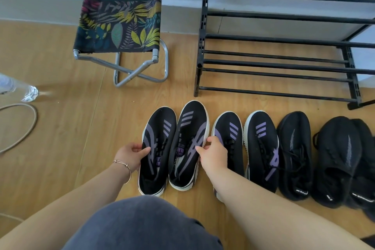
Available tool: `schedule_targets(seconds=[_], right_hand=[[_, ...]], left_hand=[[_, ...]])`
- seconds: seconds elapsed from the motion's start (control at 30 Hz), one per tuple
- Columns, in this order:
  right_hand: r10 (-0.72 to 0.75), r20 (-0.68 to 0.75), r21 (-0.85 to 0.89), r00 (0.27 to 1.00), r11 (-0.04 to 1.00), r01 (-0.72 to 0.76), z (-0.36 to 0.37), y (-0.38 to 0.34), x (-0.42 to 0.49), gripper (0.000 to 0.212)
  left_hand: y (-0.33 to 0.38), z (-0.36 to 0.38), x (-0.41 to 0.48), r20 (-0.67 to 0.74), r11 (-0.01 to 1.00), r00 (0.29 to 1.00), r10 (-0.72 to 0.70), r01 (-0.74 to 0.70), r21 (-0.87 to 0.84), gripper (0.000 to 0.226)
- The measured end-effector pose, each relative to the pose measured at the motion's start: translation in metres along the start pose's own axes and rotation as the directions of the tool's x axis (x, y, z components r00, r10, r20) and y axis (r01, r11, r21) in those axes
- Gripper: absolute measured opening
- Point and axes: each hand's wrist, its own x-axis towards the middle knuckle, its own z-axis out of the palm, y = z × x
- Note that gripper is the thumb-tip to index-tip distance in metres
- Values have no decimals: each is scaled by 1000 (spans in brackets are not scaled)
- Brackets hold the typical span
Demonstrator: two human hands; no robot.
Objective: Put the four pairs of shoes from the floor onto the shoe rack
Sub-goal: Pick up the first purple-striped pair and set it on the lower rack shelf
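Note:
A row of dark shoes lies on the wooden floor, toes toward the wall. My left hand [131, 155] grips the outer side of the leftmost black-and-purple shoe [157, 148]. My right hand [212, 153] holds the right edge of the second black-and-purple shoe [189, 144]. To their right sit another black-and-purple pair [261, 148], partly behind my right forearm, then all-black sneakers [295, 154], the farthest ones [345, 160] partly overlapping. The black bar shoe rack [274, 63] stands behind the row at the right, with no shoes on its tiers.
A folding stool [121, 32] with leaf-print fabric stands left of the rack against the wall. A clear plastic bottle [18, 89] and a thin hoop [20, 128] lie at the left edge. My knee in dark fabric [146, 225] fills the bottom centre.

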Motion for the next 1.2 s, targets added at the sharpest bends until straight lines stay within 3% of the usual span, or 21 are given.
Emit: schedule_targets(seconds=[0.17,0.63,0.83,0.97,1.03,1.13,1.2], right_hand=[[13,-3,17,1000,1000,-13,-7,1,2,28],[28,58,-154,998,988,-18,-85,-21,41,26],[88,97,-52,991,995,-83,-142,-8,47,19],[89,62,63,994,994,-93,-172,-11,56,30],[75,22,71,997,995,-77,-182,-10,70,15],[61,-26,93,998,994,-58,-196,-13,91,47],[45,-36,129,998,991,-40,-203,-14,103,53]], left_hand=[[5,-5,-1,86,1000,996,27,-28,12,25],[53,19,-12,211,995,973,96,-97,-3,27],[78,59,-29,266,992,956,123,-108,-70,21],[109,86,-22,248,984,954,166,-144,-104,31],[125,97,-14,244,983,955,171,-147,-110,35],[148,109,-6,233,979,953,193,-171,-110,36],[162,116,-4,223,979,955,195,-177,-100,34]])
